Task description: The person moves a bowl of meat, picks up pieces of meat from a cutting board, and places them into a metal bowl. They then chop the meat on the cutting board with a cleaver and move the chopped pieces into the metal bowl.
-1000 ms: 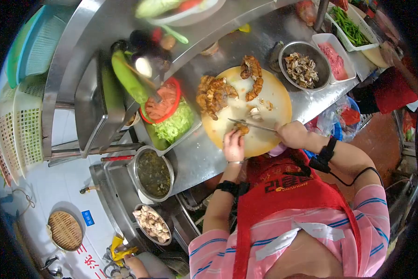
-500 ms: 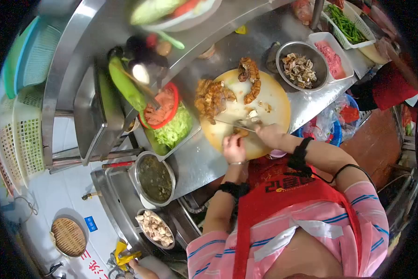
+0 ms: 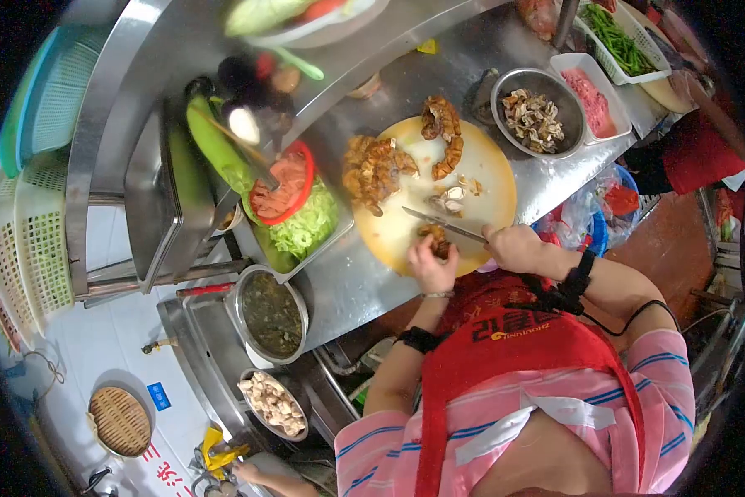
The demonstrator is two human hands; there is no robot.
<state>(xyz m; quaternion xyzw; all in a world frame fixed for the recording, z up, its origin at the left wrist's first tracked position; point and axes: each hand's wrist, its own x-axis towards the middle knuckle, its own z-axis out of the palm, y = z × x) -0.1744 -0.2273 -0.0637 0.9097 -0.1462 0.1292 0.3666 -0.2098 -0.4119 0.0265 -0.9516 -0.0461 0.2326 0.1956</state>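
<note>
On the round cutting board, my left hand has its fingers closed around a brown, ridged piece of what looks like braised intestine. My right hand grips a knife by its handle; the blade points left across the board, just beyond the held piece. A pile of the same brown intestine lies at the board's left edge. One long curled length rests at the far side. Small cut bits sit between that length and the blade.
Behind the board stands a metal bowl of cut pieces beside a tray of pink meat. A tray of shredded lettuce and a red-rimmed basket are left. Nearer stands a pot. Another person's hand shows at lower left.
My right hand has drawn back to the right with the knife, its blade now apart from the cut bits. My left hand has shifted slightly, and more of the brown piece shows.
</note>
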